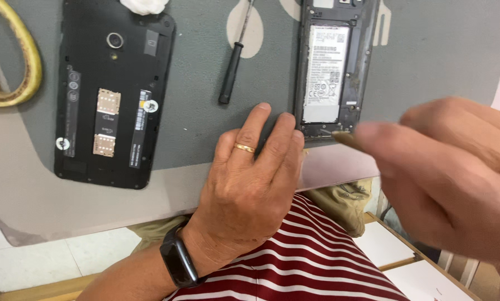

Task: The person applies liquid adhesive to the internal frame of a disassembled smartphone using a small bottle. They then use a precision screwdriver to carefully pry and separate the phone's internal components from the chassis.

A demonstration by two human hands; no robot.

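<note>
**Two opened phones on a grey mat, hands at the lower edge of one**

The left hand [247, 189] lies flat, palm down, fingers [259, 120] slightly spread and pressed to the grey work mat [205, 128]. A gold ring [244, 147] sits on one finger and a dark, glossy smartwatch [178, 261] circles the wrist. Its fingertips reach the lower left corner of the opened smartphone [334, 69], a slim dark frame with its back removed, showing a flat white-labelled battery [325, 72].

The right hand [456, 178] is blurred and close to the camera. Its fingers are drawn together around a thin brownish tool [347, 139], whose tip meets the phone's bottom edge; how firmly it is pinched cannot be told.

Just beyond the left fingertips lies a small screwdriver [232, 69] with a ribbed black handle. Well to the left of them rests a second phone [113, 92], matte black, back cover off, with metallic card slots and a round camera lens. A curved yellow band [30, 61] lies at the far left.
</note>
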